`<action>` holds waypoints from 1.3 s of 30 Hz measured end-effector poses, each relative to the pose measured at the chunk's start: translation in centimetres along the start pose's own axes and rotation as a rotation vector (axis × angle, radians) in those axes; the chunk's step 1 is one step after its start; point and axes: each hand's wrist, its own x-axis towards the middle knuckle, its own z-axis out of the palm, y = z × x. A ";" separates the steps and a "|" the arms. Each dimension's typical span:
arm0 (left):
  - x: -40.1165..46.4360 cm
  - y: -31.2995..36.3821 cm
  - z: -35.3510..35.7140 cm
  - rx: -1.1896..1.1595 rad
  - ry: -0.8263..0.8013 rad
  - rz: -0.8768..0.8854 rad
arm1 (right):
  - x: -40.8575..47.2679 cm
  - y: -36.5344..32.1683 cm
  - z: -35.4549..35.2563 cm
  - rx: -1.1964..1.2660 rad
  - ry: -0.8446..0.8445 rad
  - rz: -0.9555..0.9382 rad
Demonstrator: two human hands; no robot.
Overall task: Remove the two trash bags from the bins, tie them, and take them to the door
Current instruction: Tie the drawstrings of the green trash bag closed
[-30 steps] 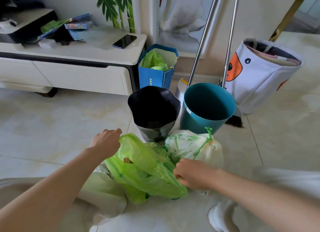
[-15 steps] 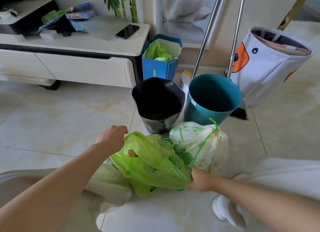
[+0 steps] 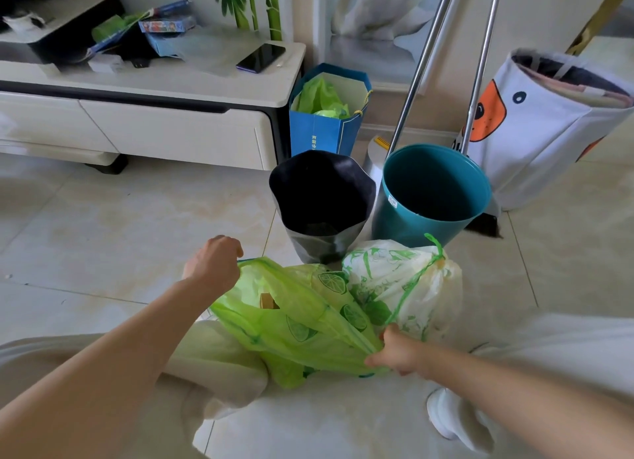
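Two trash bags on the tiled floor (image 3: 103, 218), out of their bins. Left hand (image 3: 214, 265) clenched on the far rim of the lime-printed green trash bag (image 3: 295, 325); right hand (image 3: 398, 354) pinching the near rim at 5 o'clock of that bag, mouth pulled taut between them and not tied. Touching it at 2 o'clock, the white trash bag with green leaf print (image 3: 394, 283), neck cinched by a green drawstring. At 12 o'clock of the bags, side by side: black bin (image 3: 322, 198) and teal bin (image 3: 434, 193), the teal one bearing a small white sticker, print too small to read. Behind the black bin, a blue paper gift bag (image 3: 326, 115) with a vertical column of Chinese characters, illegible, stuffed with green plastic. At 10 o'clock, a white TV cabinet (image 3: 171, 115) carrying a phone (image 3: 260, 58).
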 end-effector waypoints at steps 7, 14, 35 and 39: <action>0.0 0.2 -0.9 -0.087 0.001 -0.015 | -1.1 -2.3 0.4 0.292 0.097 -0.071; -0.2 1.2 -2.9 -0.247 0.072 -0.022 | -7.1 -7.0 -3.9 0.118 0.332 -0.483; -4.4 7.4 -13.9 -0.924 0.251 0.120 | -15.6 -10.7 -15.5 -0.435 1.008 -0.965; -4.0 5.9 -14.2 -0.840 0.301 0.097 | -14.4 -10.2 -17.7 -0.612 0.900 -0.777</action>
